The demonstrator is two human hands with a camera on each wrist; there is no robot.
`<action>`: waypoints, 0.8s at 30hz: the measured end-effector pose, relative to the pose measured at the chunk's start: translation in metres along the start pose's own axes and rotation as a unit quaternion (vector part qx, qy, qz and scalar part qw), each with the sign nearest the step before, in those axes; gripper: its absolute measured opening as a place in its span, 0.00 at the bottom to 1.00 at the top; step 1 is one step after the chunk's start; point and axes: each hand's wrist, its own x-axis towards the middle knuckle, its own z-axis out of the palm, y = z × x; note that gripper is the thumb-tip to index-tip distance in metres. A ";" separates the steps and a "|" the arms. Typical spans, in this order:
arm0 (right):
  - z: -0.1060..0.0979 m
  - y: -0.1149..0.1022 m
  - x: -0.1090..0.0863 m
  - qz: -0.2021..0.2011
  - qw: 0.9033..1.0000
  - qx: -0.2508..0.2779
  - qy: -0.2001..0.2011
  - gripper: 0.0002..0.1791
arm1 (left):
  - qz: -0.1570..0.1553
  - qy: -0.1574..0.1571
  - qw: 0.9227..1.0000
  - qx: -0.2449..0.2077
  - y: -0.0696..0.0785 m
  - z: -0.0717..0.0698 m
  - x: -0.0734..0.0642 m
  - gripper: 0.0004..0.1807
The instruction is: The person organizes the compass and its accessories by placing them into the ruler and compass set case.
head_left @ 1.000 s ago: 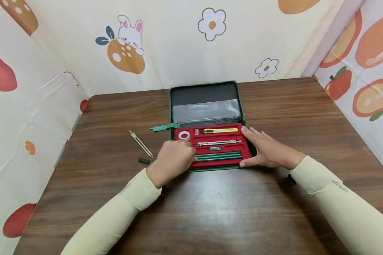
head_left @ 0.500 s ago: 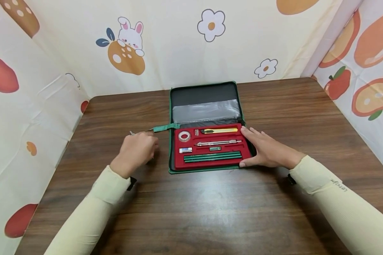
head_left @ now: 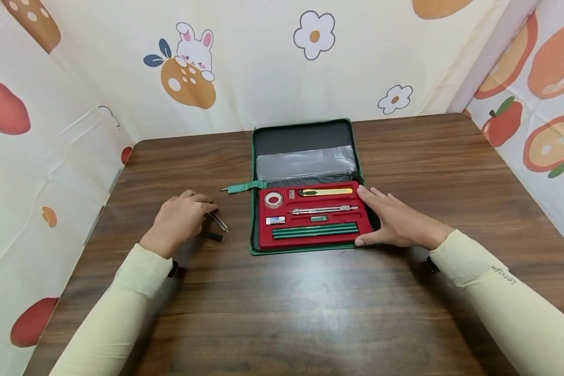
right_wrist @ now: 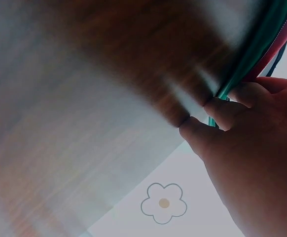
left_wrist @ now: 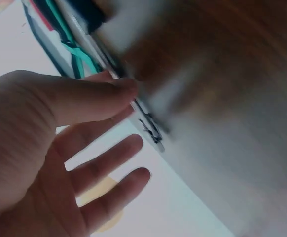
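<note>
Left of the case, my left hand (head_left: pixel 180 219) pinches a slim silver drawing compass (head_left: pixel 218 221) between thumb and forefinger; the other fingers are spread in the left wrist view. A small black block (head_left: pixel 213 236) lies beside the compass tip on the table. My right hand (head_left: pixel 399 216) rests along the right edge of the open green zip case (head_left: pixel 254 250), fingers extended and thumb at its front corner. Within the red tray (head_left: pixel 319 244) sit a tape roll (head_left: pixel 273 199), a yellow cutter (head_left: pixel 326 192), another silver compass (head_left: pixel 324 210), a white eraser (head_left: pixel 275 220) and green pencils (head_left: pixel 315 231).
The case's black lid (head_left: pixel 303 138) stands raised at the back, with a clear pocket. A green strap (head_left: pixel 244 187) sticks out from its left side. The wooden table (head_left: pixel 310 313) meets printed curtains (head_left: pixel 258 62) at the back and sides.
My left hand has moved left, away from the case, uncovering the white eraser and the pencils' left ends. It now pinches the loose compass. My right hand has stayed on the case.
</note>
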 end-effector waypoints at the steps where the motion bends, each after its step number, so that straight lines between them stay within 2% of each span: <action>1: 0.000 0.000 0.000 0.000 1.000 0.000 0.000 0.70 | 0.006 0.006 1.000 0.001 -0.001 0.001 0.000 0.17; 7: -0.001 -0.001 -0.001 0.000 1.000 -0.001 0.000 0.69 | 0.038 0.051 0.998 0.019 -0.006 0.003 -0.001 0.08; 12: 0.000 -0.001 0.000 -0.002 1.000 0.000 0.000 0.69 | 0.055 0.050 0.997 0.018 -0.009 0.002 -0.005 0.07; 17: 0.000 0.001 0.000 -0.005 1.000 -0.004 0.001 0.70 | 0.058 0.053 0.997 0.004 -0.012 0.003 -0.007 0.11; 24: 0.001 0.001 0.000 -0.005 1.000 -0.005 0.002 0.70 | 0.076 0.114 0.990 0.000 -0.009 0.006 -0.006 0.13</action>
